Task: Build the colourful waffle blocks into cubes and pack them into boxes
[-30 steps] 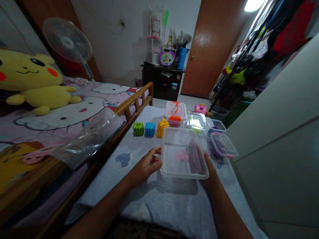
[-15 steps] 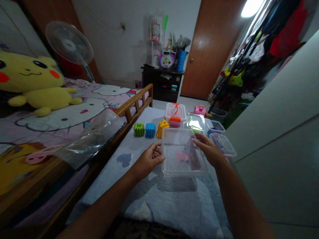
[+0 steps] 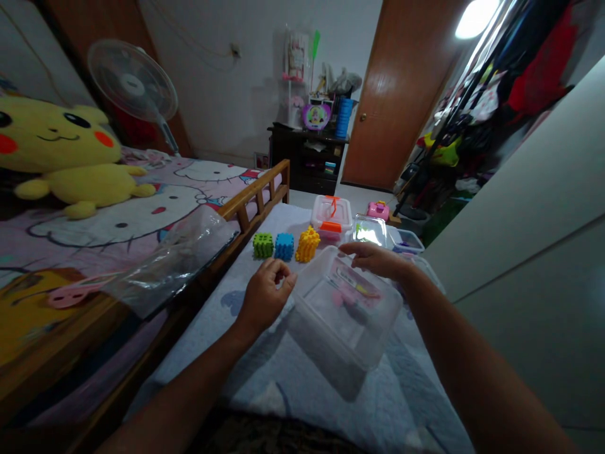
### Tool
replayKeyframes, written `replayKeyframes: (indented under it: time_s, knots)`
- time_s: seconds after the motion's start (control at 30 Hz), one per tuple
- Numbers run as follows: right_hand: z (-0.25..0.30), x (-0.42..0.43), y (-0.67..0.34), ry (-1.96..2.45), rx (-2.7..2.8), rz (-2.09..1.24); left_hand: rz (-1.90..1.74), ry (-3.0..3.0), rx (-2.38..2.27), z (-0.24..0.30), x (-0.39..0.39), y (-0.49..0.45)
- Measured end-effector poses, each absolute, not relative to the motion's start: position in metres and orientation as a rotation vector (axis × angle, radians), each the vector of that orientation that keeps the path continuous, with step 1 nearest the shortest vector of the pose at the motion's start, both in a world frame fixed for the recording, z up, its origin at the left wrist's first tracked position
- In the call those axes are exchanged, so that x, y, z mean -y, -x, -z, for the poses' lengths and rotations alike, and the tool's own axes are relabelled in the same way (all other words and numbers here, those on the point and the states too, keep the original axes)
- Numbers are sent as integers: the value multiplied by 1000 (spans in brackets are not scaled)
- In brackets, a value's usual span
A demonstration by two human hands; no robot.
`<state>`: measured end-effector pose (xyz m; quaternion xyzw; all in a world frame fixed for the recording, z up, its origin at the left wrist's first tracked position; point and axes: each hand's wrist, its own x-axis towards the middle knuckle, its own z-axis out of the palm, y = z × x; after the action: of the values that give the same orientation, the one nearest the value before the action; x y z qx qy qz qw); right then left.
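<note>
A clear plastic box (image 3: 350, 334) is turned cornerwise and tilted above the blue bedding, casting a shadow below. My right hand (image 3: 378, 260) grips its far rim, with fingers bent over the edge. At its left corner, my left hand (image 3: 267, 293) has curled fingers and the thumb tip close to the rim; nothing shows between them. Pink shapes show through the box. Beyond it stand stacks of green (image 3: 263, 246), blue (image 3: 284, 246) and yellow (image 3: 308, 244) interlocking toy pieces.
A lidded box with an orange handle (image 3: 332, 214), another clear container (image 3: 370, 230) and a smaller one (image 3: 407, 241) stand at the back. A wooden bed rail (image 3: 253, 192) runs along the left, with a clear plastic bag (image 3: 179, 258) over it. A white cabinet (image 3: 529, 252) borders the right.
The box has turned cornerwise and tilted. My right hand has shifted left along its far rim. My left hand has moved slightly up and left, its fingers more curled.
</note>
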<state>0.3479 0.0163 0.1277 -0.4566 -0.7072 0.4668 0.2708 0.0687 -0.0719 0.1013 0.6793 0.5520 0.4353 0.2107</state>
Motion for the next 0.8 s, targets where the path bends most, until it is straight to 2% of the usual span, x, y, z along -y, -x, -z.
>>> replayKeyframes:
  time_s: [0.2,0.4,0.5,0.63,0.8]
  knots:
    - [-131,-21,-334,1265,2243,-1009,-974,-1887,-1243,-95,70,-75]
    - [-130,29,-384,1594,2072,-654,-915,-1801,-1210,-90,74,-72]
    - [-122,62,-410,1749,1829,-753,-938,-1795,-1240,-88,76,-75]
    - [-108,80,-409,1668,1536,-941,-980,-1760,-1251,-90,79,-84]
    - [-91,67,-390,1512,1214,-891,-980,-1700,-1236,-91,87,-88]
